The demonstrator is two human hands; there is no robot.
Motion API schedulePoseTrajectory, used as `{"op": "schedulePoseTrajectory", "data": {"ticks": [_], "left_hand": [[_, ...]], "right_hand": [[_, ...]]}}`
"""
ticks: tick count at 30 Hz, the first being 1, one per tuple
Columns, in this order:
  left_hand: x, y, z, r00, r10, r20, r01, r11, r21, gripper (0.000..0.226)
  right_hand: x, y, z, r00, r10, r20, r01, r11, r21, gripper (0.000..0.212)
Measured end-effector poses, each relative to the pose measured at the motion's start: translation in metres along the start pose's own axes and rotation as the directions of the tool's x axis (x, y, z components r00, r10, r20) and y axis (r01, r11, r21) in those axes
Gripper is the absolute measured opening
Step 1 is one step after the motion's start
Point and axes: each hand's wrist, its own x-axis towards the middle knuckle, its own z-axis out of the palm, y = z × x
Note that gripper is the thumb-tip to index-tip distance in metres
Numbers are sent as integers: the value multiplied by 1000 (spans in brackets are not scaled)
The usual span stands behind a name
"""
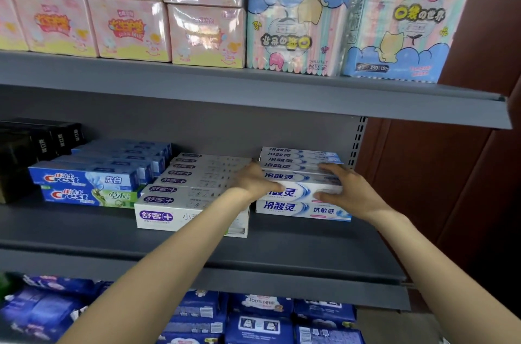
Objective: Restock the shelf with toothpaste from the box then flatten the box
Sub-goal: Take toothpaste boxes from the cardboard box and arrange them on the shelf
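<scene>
Two hands' fingers grasping white-blue toothpaste carton [303,191] | left hand [253,181] | right hand [345,188]

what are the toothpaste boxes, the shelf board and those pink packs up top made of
Toothpaste boxes: likely printed cardboard, slightly glossy, judging by crisp folded edges.
Shelf board: probably painted metal, matte grey, with a slotted upright behind.
Pink packs: soft goods wrapped in clear plastic film; glare streaks and wrinkles show.
</scene>
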Motion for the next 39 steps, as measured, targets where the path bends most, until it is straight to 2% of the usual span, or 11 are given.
{"op": "schedulePoseTrajectory", "data": {"ticks": [5, 13, 16, 21, 23, 25, 27, 28, 31, 36, 39], "left_hand": [[0, 2, 5, 999, 0, -39, 3, 997, 76, 61], [11, -9, -5, 998, 8, 57, -2, 995, -101, 43], [19, -9, -24, 997, -56, 56, 66, 977, -204, 35], [55, -2, -42, 975, -185, 121, 219, 884, -414, 52], [65, 1, -43, 967, -200, 157, 249, 872, -422, 61], [69, 5, -43, 951, -223, 213, 297, 849, -438, 73], [76, 6, -42, 934, -250, 255, 344, 819, -460, 89], [82, 3, -41, 926, -264, 270, 364, 810, -460, 97], [89, 1, -39, 911, -268, 314, 394, 792, -466, 102], [100, -3, -31, 893, -265, 364, 423, 770, -477, 101], [102, -1, -22, 878, -254, 405, 432, 784, -446, 100]], "right_hand": [[-2, -9, 6, 999, 20, -28, -28, 937, -348, 81], [12, -25, 14, 995, 98, -6, -87, 853, -514, 78], [19, -28, 17, 991, 117, 65, -79, 902, -425, 93], [32, -38, 23, 975, 116, 189, -39, 929, -369, 108], [37, -40, 20, 956, 138, 260, -38, 935, -353, 102], [44, -43, 10, 925, 176, 337, -141, 982, -125, 85], [54, -39, 1, 931, 221, 292, -248, 967, 59, 63], [61, -33, -2, 936, 277, 218, -290, 956, 30, 56], [71, -21, -9, 896, 434, 92, -442, 892, 94, 54], [80, 3, -13, 679, 683, 269, -708, 514, 484, 54], [78, 23, -14, 644, 710, 284, -725, 449, 522, 39]]}}
